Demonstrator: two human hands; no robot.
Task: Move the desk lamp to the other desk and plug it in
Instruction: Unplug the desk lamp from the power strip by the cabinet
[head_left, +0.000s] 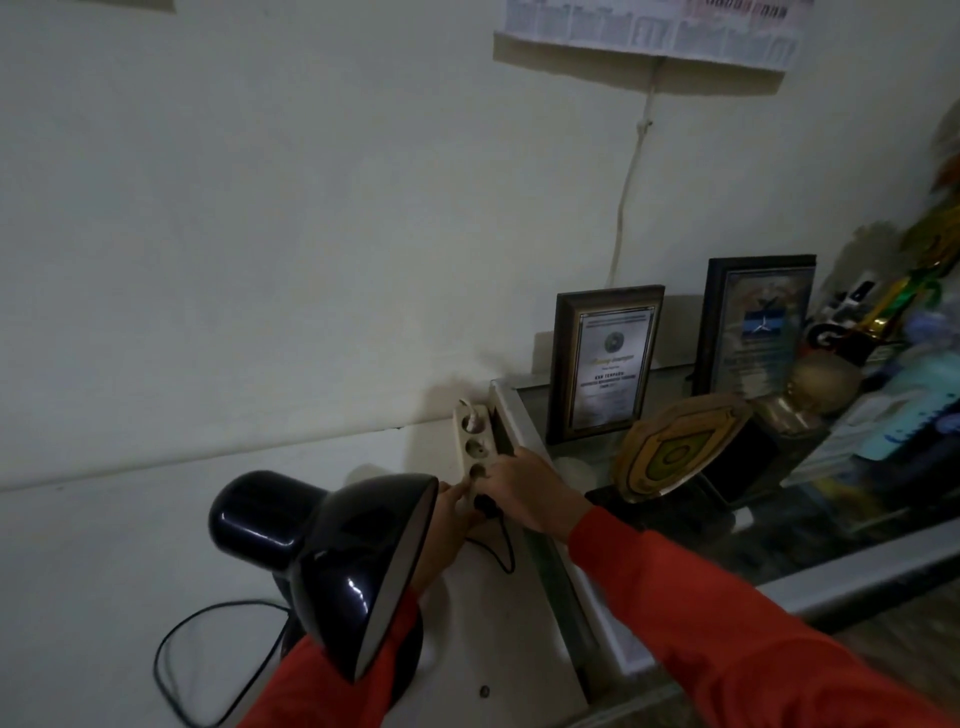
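Observation:
A glossy black desk lamp (332, 545) stands on the white desk (104, 571), shade tilted toward me. Its black cord (171, 654) loops on the desk at the left. A beige power strip (470, 436) lies against the side of a glass cabinet, a white plug in its far socket. My right hand (524, 493) rests on the strip's near end with its fingers over the black plug (485, 504) there. My left hand (449, 525), partly hidden behind the lamp shade, presses on the strip beside that plug. Both sleeves are red.
A glass-topped cabinet (524, 431) at the right carries two framed certificates (602, 358), a shield plaque (675, 447), a gold trophy and assorted items. A white cable (628, 197) runs up the wall to a calendar.

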